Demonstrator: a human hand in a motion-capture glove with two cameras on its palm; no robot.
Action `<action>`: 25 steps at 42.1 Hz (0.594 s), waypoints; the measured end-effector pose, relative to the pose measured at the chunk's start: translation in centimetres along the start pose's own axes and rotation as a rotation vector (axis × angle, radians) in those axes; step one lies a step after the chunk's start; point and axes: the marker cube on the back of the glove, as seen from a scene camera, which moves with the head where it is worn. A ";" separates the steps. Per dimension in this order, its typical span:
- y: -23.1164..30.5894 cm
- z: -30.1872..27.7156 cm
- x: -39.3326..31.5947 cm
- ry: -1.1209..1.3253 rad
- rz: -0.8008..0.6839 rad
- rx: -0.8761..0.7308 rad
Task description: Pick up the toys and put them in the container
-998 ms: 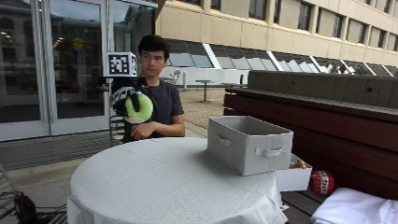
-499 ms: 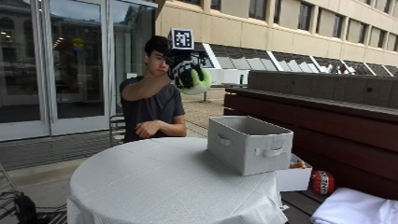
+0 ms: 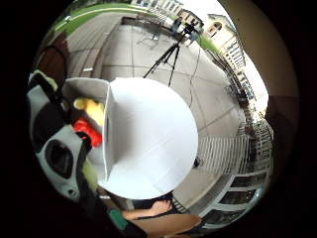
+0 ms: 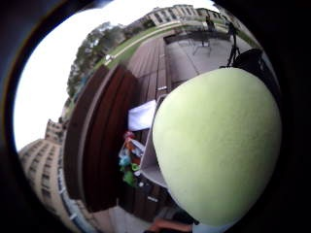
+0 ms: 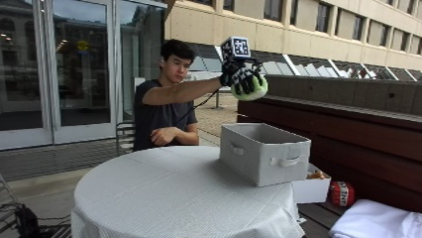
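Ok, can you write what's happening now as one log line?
right hand: holds green ball | position: raised above grey container | container: on table | ball: not yet dropped

Yellow toy [image 3: 89, 106] and red toy [image 3: 88, 131] lie in the grey container [image 3: 81, 89].

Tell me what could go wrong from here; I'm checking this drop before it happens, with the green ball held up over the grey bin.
The gloved right hand grips the green ball high above the grey bin, so a release from there might bounce out. The bin stands near the table's edge, beside the bench; a miss could roll off onto the floor. The bin already holds yellow and red toys, which may deflect the ball.
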 end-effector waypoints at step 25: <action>1.0 7.8 -4.2 0.023 -0.142 -0.209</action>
